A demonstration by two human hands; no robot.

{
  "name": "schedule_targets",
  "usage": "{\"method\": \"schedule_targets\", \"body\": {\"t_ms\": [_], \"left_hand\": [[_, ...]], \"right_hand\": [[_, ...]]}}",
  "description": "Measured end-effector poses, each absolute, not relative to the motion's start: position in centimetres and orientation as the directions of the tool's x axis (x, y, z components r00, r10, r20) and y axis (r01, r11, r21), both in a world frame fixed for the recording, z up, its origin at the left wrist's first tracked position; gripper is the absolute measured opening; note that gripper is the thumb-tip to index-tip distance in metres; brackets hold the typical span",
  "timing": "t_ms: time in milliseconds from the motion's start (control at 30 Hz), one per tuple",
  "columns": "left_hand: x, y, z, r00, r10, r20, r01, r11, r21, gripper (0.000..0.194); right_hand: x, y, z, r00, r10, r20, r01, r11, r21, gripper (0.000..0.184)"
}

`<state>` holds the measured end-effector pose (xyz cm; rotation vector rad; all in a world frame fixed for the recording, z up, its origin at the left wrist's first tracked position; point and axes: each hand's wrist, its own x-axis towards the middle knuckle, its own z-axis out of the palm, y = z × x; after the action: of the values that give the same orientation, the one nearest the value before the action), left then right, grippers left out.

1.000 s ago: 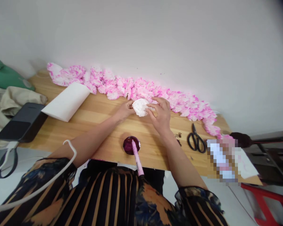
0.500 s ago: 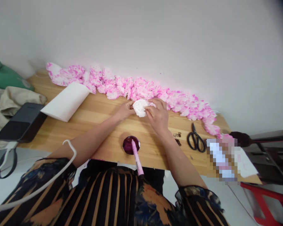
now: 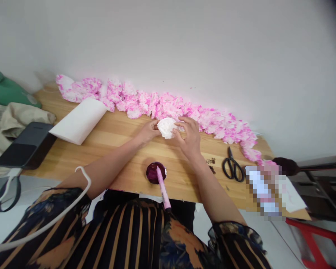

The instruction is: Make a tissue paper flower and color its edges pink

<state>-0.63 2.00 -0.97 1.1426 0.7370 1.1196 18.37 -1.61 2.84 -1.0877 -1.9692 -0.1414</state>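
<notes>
The white crumpled paper bloom [image 3: 166, 128] is just above the counter [image 3: 120, 131], at the centre of the dial, between the hands. The left hand [image 3: 151, 130] has its fingers pinched on the bloom's 9 o'clock edge. The right hand [image 3: 189, 137] has its fingers curved and parted against the 3 o'clock edge; whether they grip cannot be told.

The pink-and-white ruffled garland [image 3: 168, 104] arcs along the wall side, from 10 o'clock through 12 to 4, near the bloom. At 6 o'clock, bare wood separates the bloom from the dark bowl [image 3: 152, 173], close to the near edge; the pink marker [image 3: 163, 188] leans across its rim and reaches past that edge. The black scissors [image 3: 233, 165] lie at 4 o'clock, beyond the right forearm, and the folded white sheet [image 3: 78, 121] lies at 9, well apart from the left hand.
</notes>
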Motion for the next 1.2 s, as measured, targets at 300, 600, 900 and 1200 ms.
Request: {"method": "schedule_targets", "body": {"t_ms": [300, 600, 900, 1200], "left_hand": [[-0.6, 2.1, -1.2, 0.324, 0.942, 0.088, -0.299, 0.013, 0.954, 0.048], [-0.5, 2.0, -1.1, 0.358, 0.930, 0.080, -0.226, 0.003, 0.974, 0.050], [-0.6, 2.0, -0.7, 0.347, 0.933, 0.093, -0.223, -0.014, 0.975, 0.049], [-0.4, 2.2, -1.3, 0.381, 0.921, 0.083, -0.182, -0.013, 0.983, 0.049]], "right_hand": [[18.4, -1.5, 2.5, -0.240, 0.608, 0.757, 0.757, 0.605, -0.246, 0.008], [17.9, -1.7, 1.9, -0.288, 0.627, 0.724, 0.771, 0.600, -0.214, 0.015], [18.2, -1.6, 2.7, -0.210, 0.500, 0.840, 0.722, 0.659, -0.212, 0.008], [18.3, -1.5, 2.4, -0.252, 0.522, 0.815, 0.758, 0.630, -0.169, 0.007]]}}
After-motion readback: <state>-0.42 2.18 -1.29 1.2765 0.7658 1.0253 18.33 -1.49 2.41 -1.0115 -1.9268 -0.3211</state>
